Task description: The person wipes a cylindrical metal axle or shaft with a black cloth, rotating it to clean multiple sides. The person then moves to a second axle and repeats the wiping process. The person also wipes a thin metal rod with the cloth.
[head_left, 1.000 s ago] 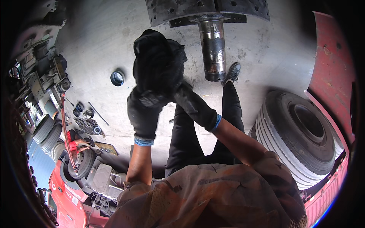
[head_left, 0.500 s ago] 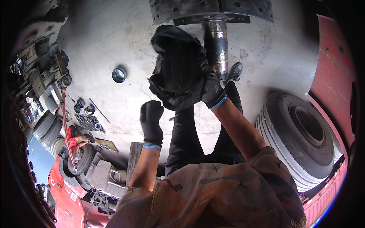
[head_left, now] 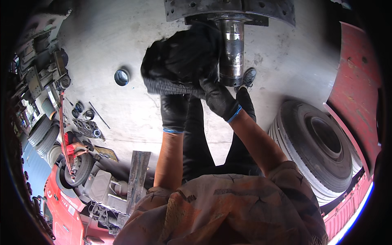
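A bunched black cloth (head_left: 179, 61) hangs in front of me, blurred by motion, just left of a bare metal axle spindle (head_left: 232, 53). My right hand (head_left: 219, 99), in a black glove with a blue cuff, is closed on the cloth's lower right edge. My left hand (head_left: 173, 113), gloved the same way, reaches up under the cloth's lower edge; its fingers are hidden there. At the top, a curved dark brake shoe (head_left: 200, 10) with holes sits around the spindle's base.
Large tyres (head_left: 310, 143) lie at my right beside a red panel (head_left: 355, 69). A dark metal ring (head_left: 122, 77) lies on the concrete floor (head_left: 102, 45). At left are small parts, a rod (head_left: 99, 115), a person in red (head_left: 72, 148) by a wheel, and a red truck (head_left: 61, 200).
The cloth has swung left and spread out. My left hand, a fist below it before, has risen to its lower edge. My right hand has shifted slightly left.
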`<state>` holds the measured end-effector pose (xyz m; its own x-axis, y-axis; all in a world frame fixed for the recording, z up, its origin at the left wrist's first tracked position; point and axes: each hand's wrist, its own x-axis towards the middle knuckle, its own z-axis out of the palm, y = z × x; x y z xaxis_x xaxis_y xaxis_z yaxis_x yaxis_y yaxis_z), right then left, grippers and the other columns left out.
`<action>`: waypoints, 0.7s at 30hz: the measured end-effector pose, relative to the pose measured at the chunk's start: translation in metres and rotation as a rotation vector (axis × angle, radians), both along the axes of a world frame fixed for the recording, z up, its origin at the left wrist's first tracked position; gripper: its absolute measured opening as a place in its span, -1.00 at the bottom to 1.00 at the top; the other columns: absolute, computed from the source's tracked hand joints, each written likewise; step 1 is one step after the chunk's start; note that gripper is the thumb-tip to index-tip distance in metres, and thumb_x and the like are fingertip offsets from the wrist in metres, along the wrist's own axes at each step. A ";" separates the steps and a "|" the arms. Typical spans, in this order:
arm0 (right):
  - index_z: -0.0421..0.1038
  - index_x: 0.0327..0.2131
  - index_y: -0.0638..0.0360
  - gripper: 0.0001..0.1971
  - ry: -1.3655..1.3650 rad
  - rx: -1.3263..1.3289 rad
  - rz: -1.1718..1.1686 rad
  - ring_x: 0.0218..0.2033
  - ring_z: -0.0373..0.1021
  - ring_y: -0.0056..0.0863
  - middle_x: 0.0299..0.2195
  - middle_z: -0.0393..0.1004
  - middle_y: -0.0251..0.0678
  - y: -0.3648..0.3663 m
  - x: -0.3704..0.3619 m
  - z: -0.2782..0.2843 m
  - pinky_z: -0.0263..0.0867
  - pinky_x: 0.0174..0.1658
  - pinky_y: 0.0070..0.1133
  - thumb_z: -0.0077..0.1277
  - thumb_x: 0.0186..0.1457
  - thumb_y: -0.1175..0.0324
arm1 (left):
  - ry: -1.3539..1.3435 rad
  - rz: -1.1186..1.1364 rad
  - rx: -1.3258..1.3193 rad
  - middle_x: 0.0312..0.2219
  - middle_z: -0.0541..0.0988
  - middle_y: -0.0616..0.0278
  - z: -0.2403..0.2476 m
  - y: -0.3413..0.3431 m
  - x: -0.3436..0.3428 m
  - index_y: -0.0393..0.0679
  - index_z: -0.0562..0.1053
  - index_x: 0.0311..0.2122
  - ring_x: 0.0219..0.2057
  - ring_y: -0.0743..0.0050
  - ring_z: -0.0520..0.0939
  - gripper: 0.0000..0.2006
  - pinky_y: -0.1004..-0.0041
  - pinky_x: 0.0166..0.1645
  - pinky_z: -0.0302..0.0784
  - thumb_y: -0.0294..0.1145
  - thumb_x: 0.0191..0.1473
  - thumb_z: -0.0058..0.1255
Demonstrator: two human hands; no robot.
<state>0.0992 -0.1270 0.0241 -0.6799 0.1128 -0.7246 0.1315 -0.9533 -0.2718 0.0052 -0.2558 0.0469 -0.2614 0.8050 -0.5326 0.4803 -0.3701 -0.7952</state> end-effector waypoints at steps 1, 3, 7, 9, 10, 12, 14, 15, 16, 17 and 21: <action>0.27 0.03 0.20 -0.66 0.015 -0.067 -0.052 -0.07 0.39 -0.49 -0.06 0.39 -0.35 -0.003 -0.001 0.006 0.37 0.00 -0.51 -0.09 0.20 0.35 | 0.532 -0.472 -0.335 0.13 0.32 0.22 0.009 0.006 -0.006 -0.11 0.21 0.16 0.17 0.32 0.28 -0.52 0.14 0.26 0.03 -0.08 0.24 -0.39; 0.27 0.04 0.16 -0.66 0.055 -0.132 -0.109 -0.08 0.39 -0.52 -0.09 0.41 -0.37 -0.005 -0.001 0.009 0.38 0.00 -0.48 -0.09 0.20 0.34 | 1.382 -1.099 -0.775 0.14 0.31 0.25 0.011 0.012 0.000 -0.11 0.20 0.17 0.17 0.33 0.27 -0.51 0.15 0.25 0.06 -0.05 0.25 -0.42; 0.29 0.02 0.18 -0.66 0.091 -0.082 -0.111 -0.09 0.39 -0.51 -0.14 0.44 -0.39 -0.008 0.006 0.004 0.40 -0.06 -0.48 -0.07 0.19 0.32 | 1.449 -1.020 -0.506 -0.03 0.44 0.30 -0.028 -0.019 0.039 -0.07 0.26 0.13 0.01 0.33 0.41 -0.61 0.28 0.12 0.26 -0.23 0.24 -0.33; 0.32 0.00 0.19 -0.66 0.038 0.096 0.035 -0.11 0.41 -0.45 -0.16 0.46 -0.37 -0.003 0.015 0.008 0.40 -0.10 -0.48 -0.05 0.16 0.32 | 2.420 -1.525 -1.106 -0.03 0.45 0.28 -0.008 -0.003 0.027 -0.08 0.27 0.12 -0.01 0.34 0.42 -0.64 0.35 0.08 0.30 -0.33 0.22 -0.27; 0.33 -0.01 0.18 -0.66 0.003 0.244 0.183 -0.12 0.41 -0.40 -0.16 0.47 -0.34 0.006 0.015 0.024 0.40 -0.12 -0.48 -0.04 0.15 0.32 | 2.893 -1.738 -1.475 -0.04 0.45 0.27 0.001 -0.001 0.017 -0.08 0.28 0.11 -0.02 0.34 0.43 -0.64 0.38 0.06 0.33 -0.38 0.21 -0.24; 0.36 -0.04 0.17 -0.67 0.041 0.789 0.430 -0.15 0.42 -0.29 -0.18 0.48 -0.26 0.008 0.018 0.031 0.38 -0.16 -0.46 -0.01 0.12 0.31 | 2.258 -1.744 -1.419 -0.09 0.49 0.12 -0.031 0.000 0.013 -0.26 0.38 -0.03 -0.07 0.39 0.49 -0.69 0.36 0.00 0.40 -0.37 0.15 -0.08; 0.38 -0.06 0.15 -0.67 0.140 1.584 0.604 -0.19 0.41 -0.18 -0.19 0.48 -0.17 0.006 0.023 0.029 0.37 -0.19 -0.43 0.03 0.08 0.30 | 2.936 -1.752 -1.876 -0.02 0.43 0.10 -0.045 0.003 0.012 -0.23 0.31 0.06 -0.02 0.38 0.45 -0.62 0.36 0.04 0.38 -0.31 0.16 -0.09; 0.38 -0.04 0.14 -0.64 0.055 1.543 0.513 -0.18 0.41 -0.22 -0.17 0.47 -0.17 0.000 0.025 0.031 0.36 -0.17 -0.44 0.05 0.04 0.39 | 2.606 -1.612 -1.655 -0.02 0.42 0.10 -0.050 0.004 0.017 -0.22 0.28 0.08 -0.01 0.37 0.44 -0.61 0.36 0.05 0.37 -0.30 0.18 -0.10; 0.37 -0.02 0.14 -0.59 -0.033 1.499 0.414 -0.16 0.41 -0.27 -0.15 0.46 -0.17 -0.003 0.022 0.040 0.36 -0.16 -0.46 0.08 0.00 0.48 | 2.280 -1.460 -1.432 -0.01 0.41 0.10 -0.041 0.020 0.024 -0.20 0.25 0.10 0.00 0.36 0.42 -0.59 0.36 0.05 0.37 -0.28 0.19 -0.12; 0.37 -0.03 0.17 -0.62 -0.065 1.401 0.303 -0.19 0.42 -0.33 -0.18 0.48 -0.19 -0.005 0.020 0.048 0.37 -0.17 -0.47 0.07 0.03 0.47 | 1.954 -1.298 -1.223 0.00 0.40 0.10 -0.034 0.033 0.031 -0.18 0.22 0.12 0.01 0.35 0.41 -0.58 0.36 0.06 0.36 -0.26 0.20 -0.14; 0.42 -0.13 0.19 -0.67 -0.085 0.861 0.201 -0.24 0.48 -0.33 -0.22 0.51 -0.15 -0.014 0.033 0.062 0.38 -0.21 -0.50 0.15 -0.01 0.37 | 1.957 -1.387 -1.415 -0.06 0.44 0.12 -0.118 -0.009 0.052 -0.15 0.26 0.07 -0.02 0.28 0.43 -0.60 0.33 0.04 0.37 -0.20 0.19 -0.14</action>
<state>0.1326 -0.1408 0.0860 -0.6930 0.5261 -0.4929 0.3271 -0.3797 -0.8653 0.0575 -0.2646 -0.0707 -0.6940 0.5086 -0.5095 -0.6034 -0.0250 0.7970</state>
